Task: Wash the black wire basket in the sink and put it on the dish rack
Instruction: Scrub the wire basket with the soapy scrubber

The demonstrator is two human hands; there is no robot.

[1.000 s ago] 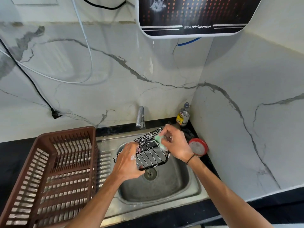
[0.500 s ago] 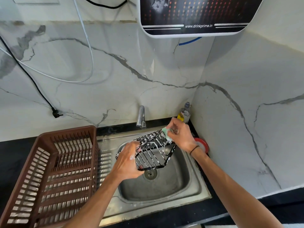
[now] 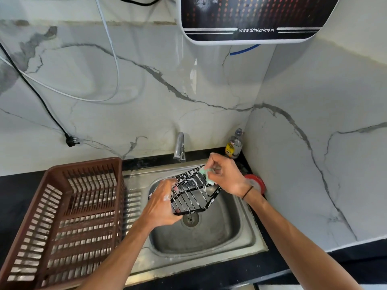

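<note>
Both hands busy: left hand [image 3: 162, 204] grips black wire basket [image 3: 193, 194], right hand [image 3: 227, 176] pinches sponge [image 3: 206, 174]

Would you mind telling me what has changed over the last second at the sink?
The right hand slid the green sponge from the black wire basket's inner wires up to its far rim, and the basket tipped steeper. The left hand kept its grip on the near side. Dish rack, tap and sink stayed put.
</note>
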